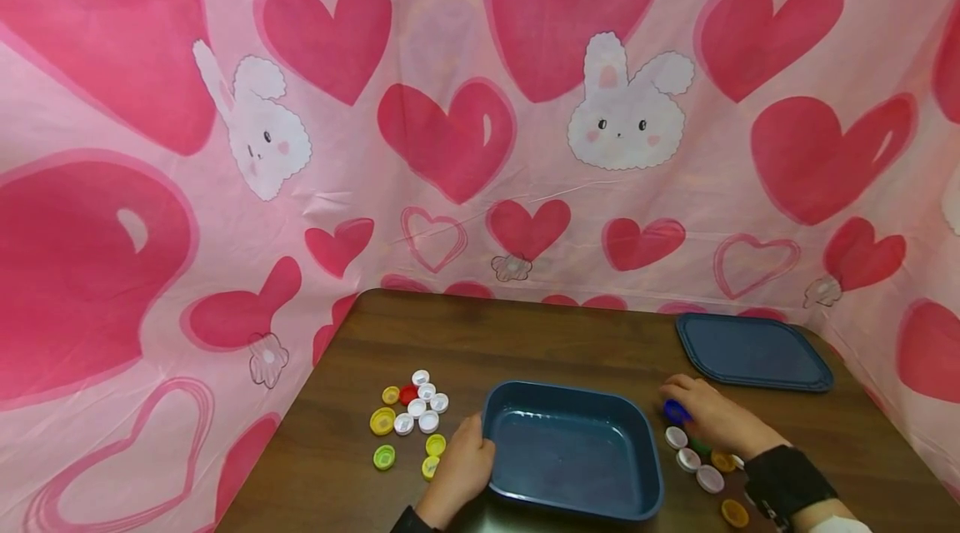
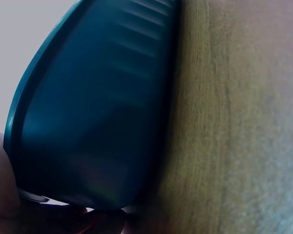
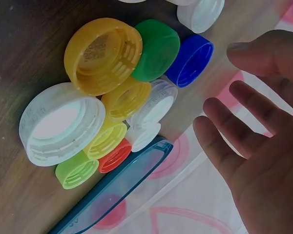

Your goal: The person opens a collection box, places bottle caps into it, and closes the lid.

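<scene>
A dark blue rectangular tray stands empty on the brown table. My left hand grips its left rim, and the left wrist view is filled by the tray's outer wall. My right hand hovers palm down over a cluster of bottle caps right of the tray, its fingertips by a blue cap. In the right wrist view that hand has its fingers spread and holds nothing. Below it lie the blue cap, a green cap, a yellow cap and a large white cap.
A second cluster of white, yellow, green and red caps lies left of the tray. A flat dark blue lid rests at the back right corner. A pink heart-print cloth walls in the table on three sides.
</scene>
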The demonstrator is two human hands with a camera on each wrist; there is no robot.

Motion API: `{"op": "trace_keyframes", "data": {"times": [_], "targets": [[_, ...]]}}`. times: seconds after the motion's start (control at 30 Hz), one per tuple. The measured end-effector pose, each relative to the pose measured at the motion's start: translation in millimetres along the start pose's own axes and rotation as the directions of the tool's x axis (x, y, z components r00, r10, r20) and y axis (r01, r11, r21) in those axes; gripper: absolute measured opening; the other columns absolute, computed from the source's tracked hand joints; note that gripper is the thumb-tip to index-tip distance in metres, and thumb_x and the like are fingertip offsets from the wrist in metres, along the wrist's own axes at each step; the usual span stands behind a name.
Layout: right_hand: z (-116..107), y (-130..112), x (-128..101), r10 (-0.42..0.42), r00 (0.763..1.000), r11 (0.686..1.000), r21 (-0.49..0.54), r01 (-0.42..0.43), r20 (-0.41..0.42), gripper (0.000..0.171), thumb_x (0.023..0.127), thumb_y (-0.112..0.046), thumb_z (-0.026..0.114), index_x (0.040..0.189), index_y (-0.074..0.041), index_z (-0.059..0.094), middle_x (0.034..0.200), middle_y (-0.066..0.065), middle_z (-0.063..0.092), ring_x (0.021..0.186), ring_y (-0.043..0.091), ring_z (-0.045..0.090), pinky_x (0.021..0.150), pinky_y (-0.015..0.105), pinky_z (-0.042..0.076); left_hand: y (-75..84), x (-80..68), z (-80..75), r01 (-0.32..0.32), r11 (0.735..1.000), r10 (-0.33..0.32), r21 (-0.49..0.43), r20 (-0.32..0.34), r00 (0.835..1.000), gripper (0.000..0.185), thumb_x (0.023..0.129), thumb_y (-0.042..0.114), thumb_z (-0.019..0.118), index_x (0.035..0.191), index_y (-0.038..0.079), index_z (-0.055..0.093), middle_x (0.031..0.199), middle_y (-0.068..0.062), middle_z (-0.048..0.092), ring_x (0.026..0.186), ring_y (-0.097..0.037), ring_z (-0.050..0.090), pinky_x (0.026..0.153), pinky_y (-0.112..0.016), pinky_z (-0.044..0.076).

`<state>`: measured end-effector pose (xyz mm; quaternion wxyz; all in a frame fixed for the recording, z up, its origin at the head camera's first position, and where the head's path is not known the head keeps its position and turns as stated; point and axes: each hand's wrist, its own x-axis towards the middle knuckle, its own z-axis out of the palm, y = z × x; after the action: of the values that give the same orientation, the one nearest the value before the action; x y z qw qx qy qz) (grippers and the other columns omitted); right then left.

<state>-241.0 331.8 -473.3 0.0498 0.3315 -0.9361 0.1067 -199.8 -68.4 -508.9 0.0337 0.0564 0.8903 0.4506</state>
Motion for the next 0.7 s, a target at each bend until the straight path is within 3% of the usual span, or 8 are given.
{"op": "trace_keyframes", "data": {"times": [0.37,0.7], "targets": [[0.8,-2.4,6.6,0.043,0.992,0.999,0.022,-0.046,0.122,0.047,0.073,0.005,0.081,0.116,-0.009,0.067,0.115,0.01,0.06,0.103,0.037,0.059,0.082,0.055,0.054,-2.8,-0.8,1.3,-0.035,0.999,0.035,0.005,-0.013,0.999,0.041,0.094,0.004,0.051,0.132,-0.011,0.054,0.125,-0.026,0.059,0.118,-0.045,0.057,0.1,-0.067,0.042],[1.9,-1.4,10.6,0.129,0.97,0.99,0.023,-0.137,0.208,0.048,0.074,-0.002,0.084,0.118,-0.009,0.067,0.116,0.011,0.06,0.105,0.04,0.058,0.085,0.059,0.052,-3.1,1.0,0.9,-0.004,1.0,0.004,-0.006,0.001,1.0,0.043,0.095,0.005,0.052,0.134,-0.01,0.052,0.129,-0.025,0.057,0.12,-0.044,0.056,0.101,-0.067,0.041]]}}
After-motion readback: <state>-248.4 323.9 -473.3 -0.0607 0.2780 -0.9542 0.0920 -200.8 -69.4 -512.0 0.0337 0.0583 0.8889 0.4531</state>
